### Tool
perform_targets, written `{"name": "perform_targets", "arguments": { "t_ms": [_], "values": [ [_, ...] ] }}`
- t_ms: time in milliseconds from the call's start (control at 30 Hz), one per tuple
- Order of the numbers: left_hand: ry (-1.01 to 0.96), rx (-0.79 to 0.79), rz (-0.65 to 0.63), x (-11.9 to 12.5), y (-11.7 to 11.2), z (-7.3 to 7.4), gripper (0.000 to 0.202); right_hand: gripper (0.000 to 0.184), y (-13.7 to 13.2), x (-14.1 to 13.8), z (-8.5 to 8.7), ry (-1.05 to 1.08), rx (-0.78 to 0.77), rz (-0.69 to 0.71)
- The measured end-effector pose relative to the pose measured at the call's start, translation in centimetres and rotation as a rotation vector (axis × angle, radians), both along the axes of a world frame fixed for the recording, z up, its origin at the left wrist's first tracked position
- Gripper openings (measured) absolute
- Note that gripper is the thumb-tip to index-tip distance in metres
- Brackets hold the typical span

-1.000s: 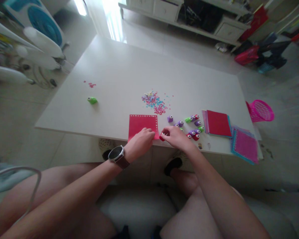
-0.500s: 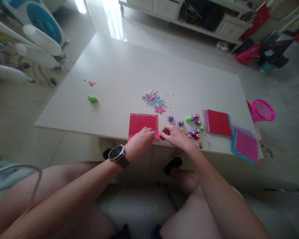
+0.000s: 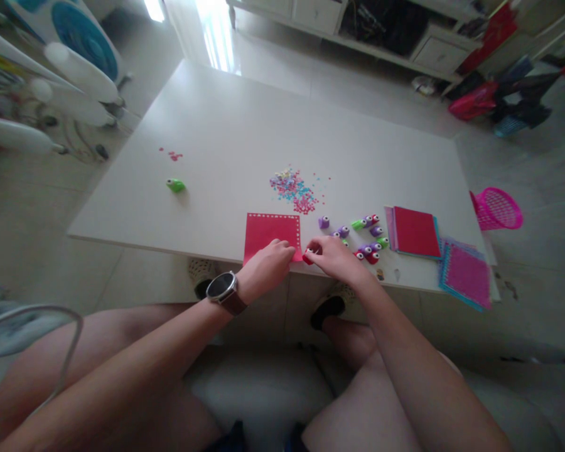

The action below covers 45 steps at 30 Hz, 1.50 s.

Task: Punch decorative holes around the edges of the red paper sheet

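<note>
A red paper square [image 3: 267,231] with punched holes along its top and right edges lies at the near edge of the white table [image 3: 245,144]. My left hand [image 3: 265,269], a watch on its wrist, is closed on the sheet's near right corner. My right hand [image 3: 335,257] is closed on a small red punch [image 3: 307,257] set against the sheet's right edge. Both hands almost touch.
Several small punches [image 3: 365,237] in purple, green and red sit right of my hands. Confetti [image 3: 294,189] is piled behind the sheet. A paper stack [image 3: 414,231] and pink sheets [image 3: 466,275] lie right. A green punch [image 3: 175,185] sits left; a pink basket [image 3: 496,208] on the floor.
Hands and punch have stayed put at the sheet's right edge; only the camera view has shifted slightly.
</note>
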<state>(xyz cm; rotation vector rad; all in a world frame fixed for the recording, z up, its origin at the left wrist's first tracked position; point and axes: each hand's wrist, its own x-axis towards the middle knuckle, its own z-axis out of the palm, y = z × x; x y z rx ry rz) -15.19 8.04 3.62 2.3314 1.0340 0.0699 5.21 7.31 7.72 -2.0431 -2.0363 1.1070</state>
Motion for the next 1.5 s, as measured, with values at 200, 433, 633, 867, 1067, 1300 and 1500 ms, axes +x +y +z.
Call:
{"name": "perform_targets", "arguments": {
  "t_ms": [200,433,633,867,1067,1300,1500],
  "values": [
    [0.025,0.007,-0.006,0.1,0.0,0.4,0.022,0.012,0.1,0.1,0.2,-0.008,0.004,-0.001],
    [0.027,0.023,-0.014,0.1,0.0,0.2,0.021,0.013,0.0,-0.2,0.2,0.002,0.005,0.012],
    [0.053,0.028,-0.044,0.0,0.0,0.2,0.02,0.009,-0.2,-0.3,-0.9,-0.008,0.048,0.108],
    [0.066,0.014,-0.103,-0.4,0.2,0.7,0.023,0.016,-0.1,-0.5,-1.9,-0.01,0.125,0.219],
    [0.054,0.101,-0.025,-0.6,0.5,0.6,0.022,0.005,-0.1,-0.4,-1.2,-0.012,0.036,-0.005],
    [0.009,0.033,0.015,-0.9,0.4,-0.4,0.024,0.006,-0.2,-0.3,-1.0,0.02,-0.103,-0.131],
    [0.005,0.027,0.006,-1.0,0.4,-1.0,0.025,0.008,-0.1,-0.4,-0.9,0.042,-0.12,-0.155]
  ]
}}
